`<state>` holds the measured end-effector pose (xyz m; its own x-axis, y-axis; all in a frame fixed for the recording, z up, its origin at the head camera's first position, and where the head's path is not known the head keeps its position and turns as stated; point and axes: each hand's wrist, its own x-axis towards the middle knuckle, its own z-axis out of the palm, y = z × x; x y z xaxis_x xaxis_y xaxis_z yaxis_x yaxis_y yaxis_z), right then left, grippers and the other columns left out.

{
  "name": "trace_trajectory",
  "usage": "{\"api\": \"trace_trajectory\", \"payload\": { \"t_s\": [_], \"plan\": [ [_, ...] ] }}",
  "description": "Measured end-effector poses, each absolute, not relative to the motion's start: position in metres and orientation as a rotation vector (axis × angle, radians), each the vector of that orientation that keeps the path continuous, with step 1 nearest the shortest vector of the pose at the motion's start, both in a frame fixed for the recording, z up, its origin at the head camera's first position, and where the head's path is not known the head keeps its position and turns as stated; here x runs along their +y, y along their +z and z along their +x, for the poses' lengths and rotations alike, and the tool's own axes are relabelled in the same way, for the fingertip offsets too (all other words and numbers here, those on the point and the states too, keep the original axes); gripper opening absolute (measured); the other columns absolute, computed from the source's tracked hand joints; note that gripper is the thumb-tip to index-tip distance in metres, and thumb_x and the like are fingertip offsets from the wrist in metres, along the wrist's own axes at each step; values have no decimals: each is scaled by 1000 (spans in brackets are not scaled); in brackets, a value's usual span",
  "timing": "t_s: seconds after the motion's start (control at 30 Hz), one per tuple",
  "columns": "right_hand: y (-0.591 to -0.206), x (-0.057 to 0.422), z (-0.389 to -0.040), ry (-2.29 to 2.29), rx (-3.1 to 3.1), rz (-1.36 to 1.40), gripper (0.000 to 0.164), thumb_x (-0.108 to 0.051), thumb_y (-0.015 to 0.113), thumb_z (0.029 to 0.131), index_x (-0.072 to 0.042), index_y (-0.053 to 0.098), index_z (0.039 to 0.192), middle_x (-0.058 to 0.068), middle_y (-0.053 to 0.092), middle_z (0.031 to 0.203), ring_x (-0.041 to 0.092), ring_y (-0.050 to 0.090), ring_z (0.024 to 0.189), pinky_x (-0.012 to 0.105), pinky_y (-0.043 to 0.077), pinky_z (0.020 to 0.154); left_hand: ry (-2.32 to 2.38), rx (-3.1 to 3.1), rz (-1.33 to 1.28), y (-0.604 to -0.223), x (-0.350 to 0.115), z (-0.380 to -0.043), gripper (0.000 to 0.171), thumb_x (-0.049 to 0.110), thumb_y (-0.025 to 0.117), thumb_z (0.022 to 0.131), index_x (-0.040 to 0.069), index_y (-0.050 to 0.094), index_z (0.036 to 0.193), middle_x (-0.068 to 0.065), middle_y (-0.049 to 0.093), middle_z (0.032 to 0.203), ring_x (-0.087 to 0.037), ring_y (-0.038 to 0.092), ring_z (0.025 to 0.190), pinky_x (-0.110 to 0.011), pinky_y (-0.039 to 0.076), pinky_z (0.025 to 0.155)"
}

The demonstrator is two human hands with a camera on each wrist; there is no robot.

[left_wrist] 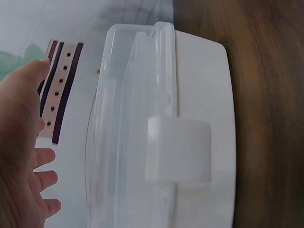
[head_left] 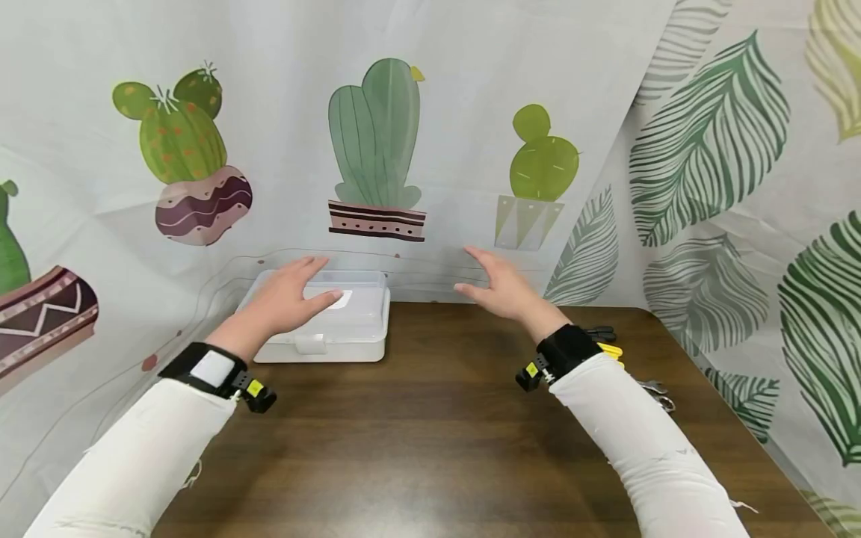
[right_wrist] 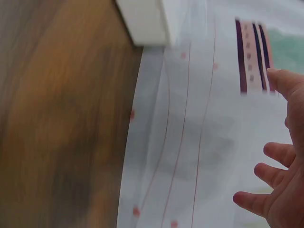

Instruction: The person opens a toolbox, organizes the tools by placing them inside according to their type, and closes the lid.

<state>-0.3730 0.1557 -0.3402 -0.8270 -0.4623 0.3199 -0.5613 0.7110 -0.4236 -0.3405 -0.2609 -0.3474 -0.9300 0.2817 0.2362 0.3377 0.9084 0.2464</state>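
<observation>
A white plastic case [head_left: 350,350] with a clear lid stands at the back left of the brown table. Its front latch [left_wrist: 178,151] lies flat against the body in the left wrist view. My left hand [head_left: 288,295] is held in the air in front of the case, overlapping its left part in the head view, with fingers extended and nothing in it. To the right, my right hand [head_left: 501,284] hovers over the table's back edge, fingers spread and holding nothing. In the right wrist view a corner of the case [right_wrist: 145,23] shows at the top.
Partly behind the right forearm, a yellow-handled tool [head_left: 610,350], a black-handled tool [head_left: 601,333] and metal tools [head_left: 659,394] lie on the wooden table [head_left: 430,448]. A cactus-print cloth [head_left: 464,149] hangs behind the table, a leaf-print cloth [head_left: 713,291] at the right.
</observation>
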Motion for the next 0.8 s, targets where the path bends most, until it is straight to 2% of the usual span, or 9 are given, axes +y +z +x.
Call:
{"api": "trace_trajectory", "payload": {
  "t_s": [0.2, 0.33, 0.6, 0.8],
  "plan": [
    [-355, 117, -363, 994, -2674, 908, 87, -48, 72, 93, -20, 29, 163, 9, 31, 169, 29, 30, 157, 49, 28, 128, -510, -2819, -427, -358, -293, -321, 87, 63, 59, 96, 14, 30, 163, -26, 33, 165, -51, 29, 151, -71, 26, 118],
    [-372, 91, -361, 1082, -2669, 941, 90, -48, 75, 91, -23, 28, 164, 7, 30, 170, 27, 29, 157, 49, 28, 128, -581, -2802, -375, -368, -314, -312, 90, 57, 66, 94, 13, 29, 163, -29, 29, 165, -54, 26, 150, -74, 24, 117],
    [-415, 49, -359, 1218, -2738, 964, 93, -47, 76, 90, -31, 23, 164, 4, 23, 172, 26, 23, 159, 51, 29, 127, -808, -2767, -242, -397, -346, -304, 104, 50, 72, 92, 13, 11, 167, -30, 12, 170, -56, 17, 153, -77, 22, 116],
    [-437, 22, -357, 1462, -2698, 882, 97, -45, 76, 90, -30, 18, 166, 2, 16, 174, 26, 14, 162, 57, 24, 127, -1191, -2696, -174, -415, -357, -305, 105, 41, 69, 97, 18, -5, 167, -23, 0, 173, -54, 9, 155, -75, 19, 119]
  ]
}}
